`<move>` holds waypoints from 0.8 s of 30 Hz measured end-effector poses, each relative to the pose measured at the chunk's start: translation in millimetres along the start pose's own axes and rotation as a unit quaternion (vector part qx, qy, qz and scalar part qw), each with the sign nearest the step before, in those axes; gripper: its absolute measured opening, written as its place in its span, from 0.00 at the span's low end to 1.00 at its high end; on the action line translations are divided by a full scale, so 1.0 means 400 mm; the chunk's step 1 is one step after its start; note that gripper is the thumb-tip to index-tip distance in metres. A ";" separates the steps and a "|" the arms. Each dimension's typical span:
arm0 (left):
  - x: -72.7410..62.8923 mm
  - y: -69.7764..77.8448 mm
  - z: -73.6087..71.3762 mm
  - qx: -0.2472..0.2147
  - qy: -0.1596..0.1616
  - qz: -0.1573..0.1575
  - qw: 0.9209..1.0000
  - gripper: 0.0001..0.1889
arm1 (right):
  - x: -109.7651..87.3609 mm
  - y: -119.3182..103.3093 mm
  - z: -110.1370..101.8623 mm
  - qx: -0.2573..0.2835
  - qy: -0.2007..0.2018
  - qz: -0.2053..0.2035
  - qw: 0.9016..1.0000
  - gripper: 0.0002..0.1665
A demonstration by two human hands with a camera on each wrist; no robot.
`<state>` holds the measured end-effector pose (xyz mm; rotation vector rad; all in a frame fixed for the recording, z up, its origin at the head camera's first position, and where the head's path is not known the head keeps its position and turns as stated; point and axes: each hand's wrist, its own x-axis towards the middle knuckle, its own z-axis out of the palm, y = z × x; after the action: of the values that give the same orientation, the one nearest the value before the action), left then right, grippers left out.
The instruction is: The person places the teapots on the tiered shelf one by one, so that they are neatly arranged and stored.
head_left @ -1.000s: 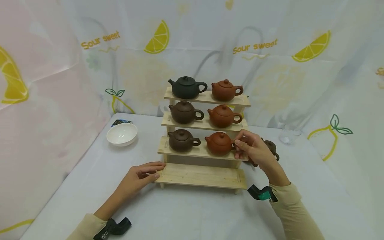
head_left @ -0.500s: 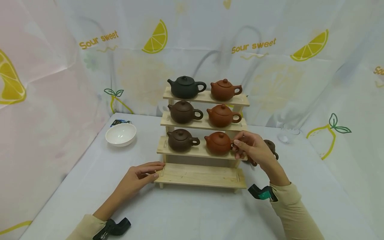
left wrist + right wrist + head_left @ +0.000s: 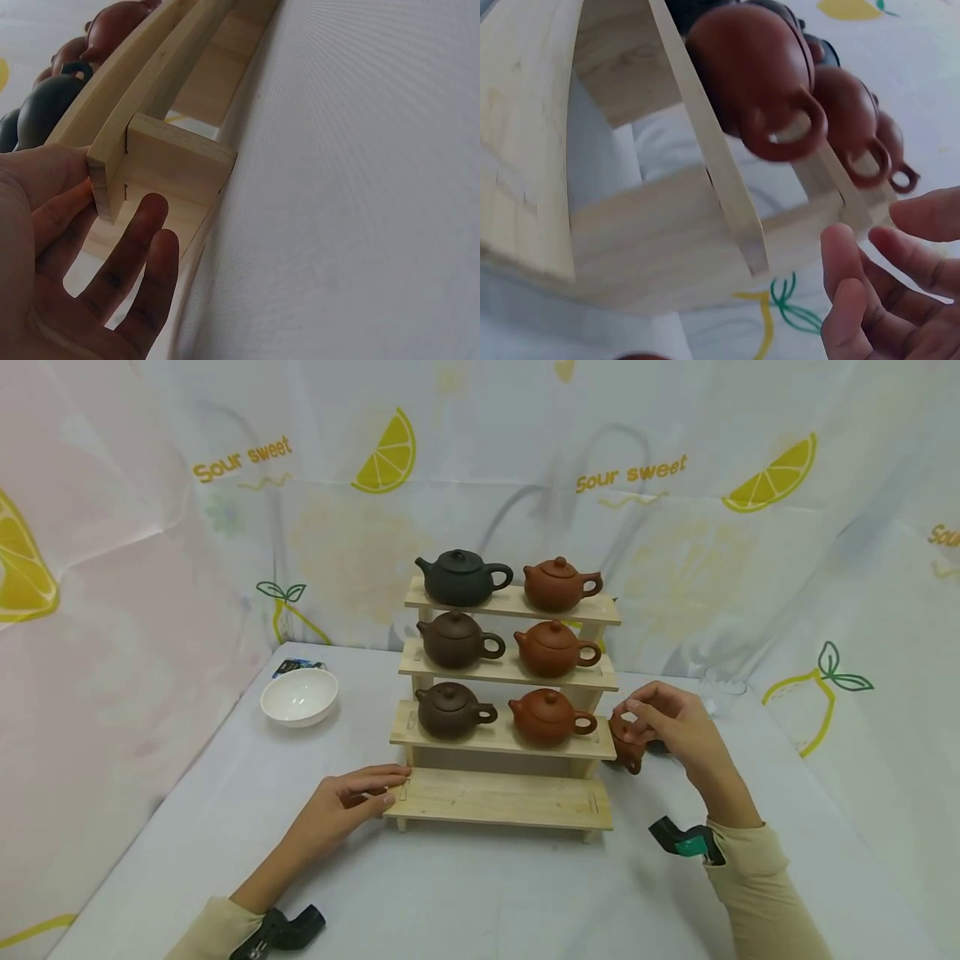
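My left hand (image 3: 348, 806) holds the left end of the bottom board of a tiered wooden stand (image 3: 502, 797), thumb at the front corner and fingers toward the back edge; two fingers extend free below in the left wrist view. My right hand (image 3: 667, 722) is in the air beside the stand's right end, fingers loosely bent, holding nothing. Nearest it on the stand is a reddish clay teapot (image 3: 546, 720), handle facing right. Beside that sits a dark brown teapot (image 3: 450, 710). Partly behind the right hand, another reddish teapot (image 3: 628, 756) is on the table.
The upper tiers bear a brown teapot (image 3: 455, 641), a dark green teapot (image 3: 461, 578) and two reddish teapots, one in the middle (image 3: 555, 650). A white bowl (image 3: 300, 697) stands left. A clear glass item (image 3: 722, 693) and a mostly hidden dark teapot (image 3: 658, 747) are right.
My right hand has let go of the lower reddish teapot's handle and moved right, off the stand. The teapot stays on its tier. My left hand keeps its place on the board.
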<state>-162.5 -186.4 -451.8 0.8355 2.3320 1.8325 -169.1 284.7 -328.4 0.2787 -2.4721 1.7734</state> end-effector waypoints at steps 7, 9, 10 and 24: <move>0.001 0.003 0.001 0.002 0.001 0.001 1.000 0.14 | -0.023 0.044 -0.074 -0.068 0.041 0.029 0.996 0.18; 0.001 0.004 0.002 0.002 0.002 0.001 1.000 0.14 | -0.029 0.061 -0.094 -0.073 0.052 0.035 0.995 0.18; 0.000 0.005 0.002 0.002 0.002 0.002 1.000 0.14 | -0.032 0.070 -0.102 -0.077 0.058 0.036 0.995 0.18; 0.000 0.007 0.001 -0.002 0.000 0.003 1.000 0.14 | -0.069 0.175 -0.171 -0.102 0.150 0.076 0.980 0.18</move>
<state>-161.2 -185.7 -449.2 0.8411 2.3291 1.8383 -158.5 373.9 -376.1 -0.1839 -2.4779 1.4620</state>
